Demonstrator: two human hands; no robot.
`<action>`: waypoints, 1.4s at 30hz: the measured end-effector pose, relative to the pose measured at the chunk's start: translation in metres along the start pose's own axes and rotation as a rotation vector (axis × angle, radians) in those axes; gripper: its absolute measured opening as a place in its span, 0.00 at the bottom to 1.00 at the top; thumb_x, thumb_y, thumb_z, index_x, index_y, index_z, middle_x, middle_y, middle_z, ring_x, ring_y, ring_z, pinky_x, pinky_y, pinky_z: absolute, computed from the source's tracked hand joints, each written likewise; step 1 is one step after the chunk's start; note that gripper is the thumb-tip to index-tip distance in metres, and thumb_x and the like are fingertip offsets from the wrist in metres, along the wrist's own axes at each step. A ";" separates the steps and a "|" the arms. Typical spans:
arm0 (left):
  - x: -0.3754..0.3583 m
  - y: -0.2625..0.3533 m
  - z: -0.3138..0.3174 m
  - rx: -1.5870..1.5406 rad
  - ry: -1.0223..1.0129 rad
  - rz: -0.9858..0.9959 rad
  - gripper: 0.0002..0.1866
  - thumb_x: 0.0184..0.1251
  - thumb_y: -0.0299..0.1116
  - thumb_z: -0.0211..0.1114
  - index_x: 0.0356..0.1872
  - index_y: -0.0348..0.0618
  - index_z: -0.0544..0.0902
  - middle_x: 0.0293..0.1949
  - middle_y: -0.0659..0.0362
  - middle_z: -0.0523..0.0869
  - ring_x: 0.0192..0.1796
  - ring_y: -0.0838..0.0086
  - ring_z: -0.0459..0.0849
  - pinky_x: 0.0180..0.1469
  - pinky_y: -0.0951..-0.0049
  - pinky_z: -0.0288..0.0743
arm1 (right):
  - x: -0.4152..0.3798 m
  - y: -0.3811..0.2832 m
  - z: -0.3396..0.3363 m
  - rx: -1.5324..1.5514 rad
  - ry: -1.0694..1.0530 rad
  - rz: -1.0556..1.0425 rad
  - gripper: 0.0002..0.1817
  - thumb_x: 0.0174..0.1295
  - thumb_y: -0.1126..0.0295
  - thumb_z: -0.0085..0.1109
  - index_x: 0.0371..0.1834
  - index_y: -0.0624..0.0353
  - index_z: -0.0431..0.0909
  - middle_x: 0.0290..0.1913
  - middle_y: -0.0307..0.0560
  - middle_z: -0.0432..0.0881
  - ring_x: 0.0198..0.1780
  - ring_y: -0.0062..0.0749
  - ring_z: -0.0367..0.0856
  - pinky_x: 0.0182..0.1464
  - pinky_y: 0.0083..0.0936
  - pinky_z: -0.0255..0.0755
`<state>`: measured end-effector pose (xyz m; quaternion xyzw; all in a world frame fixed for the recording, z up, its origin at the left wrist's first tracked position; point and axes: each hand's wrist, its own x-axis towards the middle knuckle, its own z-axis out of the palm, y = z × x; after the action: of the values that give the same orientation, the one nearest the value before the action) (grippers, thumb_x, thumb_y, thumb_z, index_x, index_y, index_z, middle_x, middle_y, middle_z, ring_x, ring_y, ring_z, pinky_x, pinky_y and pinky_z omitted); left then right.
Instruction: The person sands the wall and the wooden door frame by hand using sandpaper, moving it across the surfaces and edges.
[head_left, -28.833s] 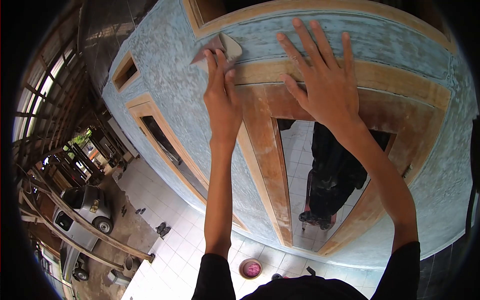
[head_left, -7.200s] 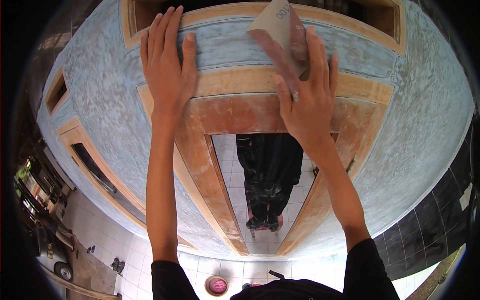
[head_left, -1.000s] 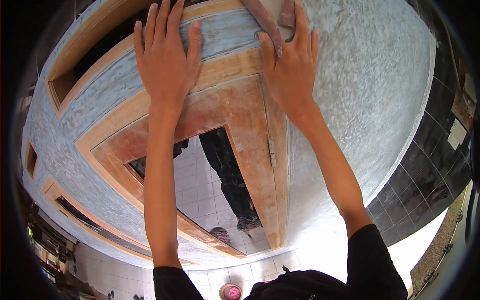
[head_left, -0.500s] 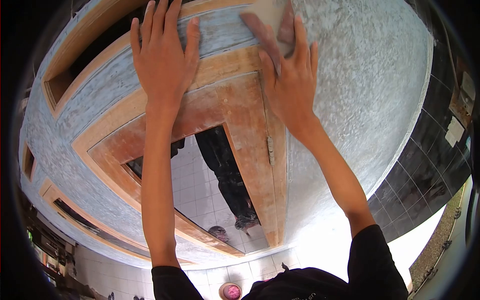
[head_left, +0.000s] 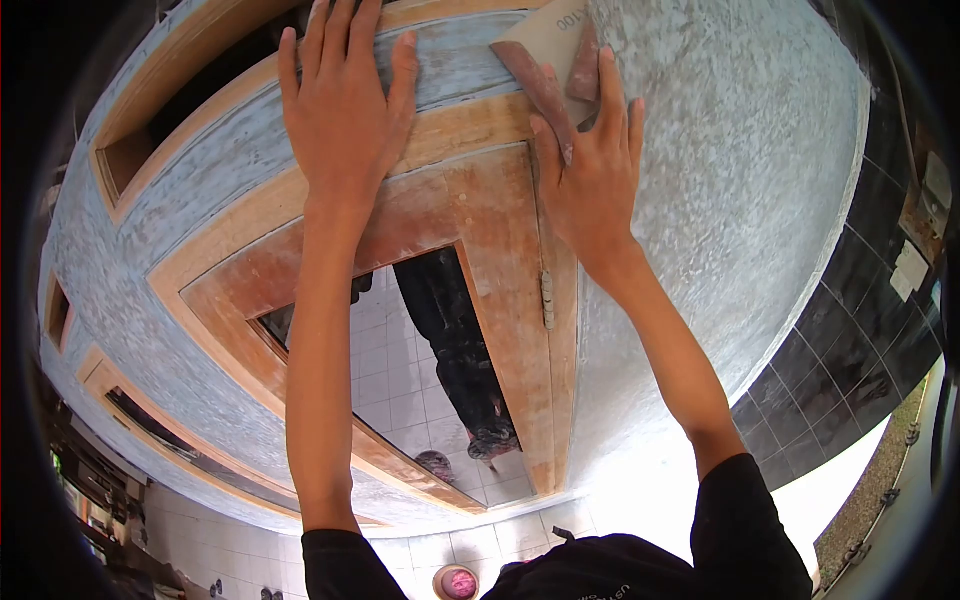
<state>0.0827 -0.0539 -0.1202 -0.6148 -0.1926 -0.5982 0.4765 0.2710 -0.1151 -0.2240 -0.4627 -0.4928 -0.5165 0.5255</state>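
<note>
My left hand [head_left: 345,130] lies flat with its fingers spread, across the bluish wall strip and the wooden window frame [head_left: 475,122]. In my right hand [head_left: 595,195] is a sheet of sandpaper [head_left: 548,42], beige on its printed back and reddish-brown where the edges fold over. The sheet lies against the wall just above the frame's upper right corner, with my fingers pressed on its lower part. Below both hands is the brown window sash [head_left: 500,300], its glass [head_left: 385,350] reflecting dark trousers and floor tiles. What the thumb grips underneath is partly hidden.
A metal hinge [head_left: 547,300] sits on the sash's right side. Above the left hand is a recessed vent opening [head_left: 125,170]. The mottled grey-blue wall [head_left: 730,170] extends rightward to dark tiles [head_left: 830,350]. A round container with pink contents [head_left: 459,583] stands on the floor.
The sandpaper, blurred earlier, is now sharp with its print readable. Both hands sit slightly further right and lower in the view, which has itself shifted a little.
</note>
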 end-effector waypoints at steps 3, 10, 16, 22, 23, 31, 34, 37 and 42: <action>-0.001 0.001 -0.002 0.009 -0.012 -0.002 0.25 0.76 0.37 0.57 0.70 0.38 0.75 0.72 0.46 0.74 0.78 0.52 0.66 0.81 0.49 0.51 | 0.027 0.006 0.003 -0.034 0.040 -0.048 0.22 0.77 0.57 0.53 0.71 0.47 0.77 0.80 0.63 0.57 0.79 0.55 0.59 0.79 0.60 0.48; 0.002 0.005 -0.009 0.012 -0.084 -0.029 0.25 0.76 0.38 0.57 0.70 0.38 0.75 0.72 0.47 0.75 0.78 0.53 0.66 0.82 0.50 0.51 | 0.012 -0.001 0.006 0.058 0.070 0.029 0.22 0.78 0.57 0.52 0.71 0.45 0.77 0.80 0.64 0.57 0.79 0.55 0.60 0.79 0.61 0.48; 0.000 0.001 0.000 0.015 -0.003 0.000 0.25 0.76 0.38 0.57 0.69 0.38 0.75 0.71 0.47 0.75 0.77 0.52 0.67 0.81 0.49 0.51 | 0.036 -0.005 0.000 0.030 0.049 0.012 0.23 0.78 0.57 0.52 0.73 0.44 0.75 0.80 0.63 0.57 0.80 0.56 0.59 0.79 0.61 0.47; 0.000 0.000 0.000 -0.006 0.009 0.006 0.24 0.76 0.38 0.57 0.68 0.37 0.76 0.71 0.47 0.75 0.77 0.52 0.67 0.81 0.49 0.52 | 0.013 -0.001 0.005 0.050 0.055 0.001 0.23 0.78 0.57 0.52 0.74 0.44 0.75 0.80 0.64 0.57 0.80 0.55 0.59 0.79 0.61 0.47; 0.000 0.000 0.000 -0.003 0.013 0.005 0.24 0.76 0.38 0.57 0.68 0.37 0.76 0.71 0.47 0.75 0.77 0.52 0.67 0.81 0.49 0.52 | 0.002 0.002 0.006 0.024 0.055 -0.014 0.25 0.76 0.58 0.55 0.75 0.43 0.73 0.81 0.64 0.57 0.79 0.56 0.61 0.78 0.62 0.48; 0.000 0.002 -0.001 0.004 0.009 -0.008 0.24 0.76 0.37 0.57 0.68 0.38 0.77 0.70 0.47 0.77 0.77 0.52 0.68 0.81 0.49 0.52 | 0.035 0.004 0.013 0.031 0.104 -0.033 0.23 0.76 0.58 0.55 0.73 0.45 0.76 0.80 0.62 0.58 0.79 0.54 0.61 0.79 0.62 0.49; 0.000 0.002 0.000 0.010 0.008 -0.014 0.24 0.76 0.38 0.57 0.68 0.38 0.77 0.71 0.47 0.76 0.77 0.52 0.67 0.81 0.49 0.52 | 0.008 -0.002 0.009 0.071 0.090 0.002 0.29 0.73 0.58 0.59 0.77 0.42 0.70 0.81 0.63 0.56 0.78 0.58 0.63 0.78 0.64 0.47; 0.000 0.002 -0.001 0.006 0.004 -0.004 0.24 0.77 0.38 0.56 0.69 0.38 0.76 0.72 0.47 0.75 0.77 0.53 0.67 0.81 0.49 0.52 | -0.001 -0.001 0.005 -0.005 0.046 -0.020 0.27 0.74 0.58 0.58 0.76 0.43 0.72 0.81 0.63 0.57 0.78 0.57 0.63 0.78 0.64 0.47; 0.001 0.004 -0.007 0.026 -0.039 -0.009 0.25 0.77 0.39 0.56 0.69 0.38 0.75 0.73 0.47 0.74 0.78 0.52 0.66 0.81 0.49 0.52 | 0.051 -0.004 -0.006 0.021 -0.025 0.030 0.29 0.76 0.61 0.52 0.81 0.43 0.65 0.80 0.64 0.58 0.76 0.62 0.62 0.74 0.62 0.55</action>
<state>0.0822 -0.0614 -0.1221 -0.6191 -0.2126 -0.5857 0.4779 0.2667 -0.1260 -0.1737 -0.4709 -0.4977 -0.4974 0.5321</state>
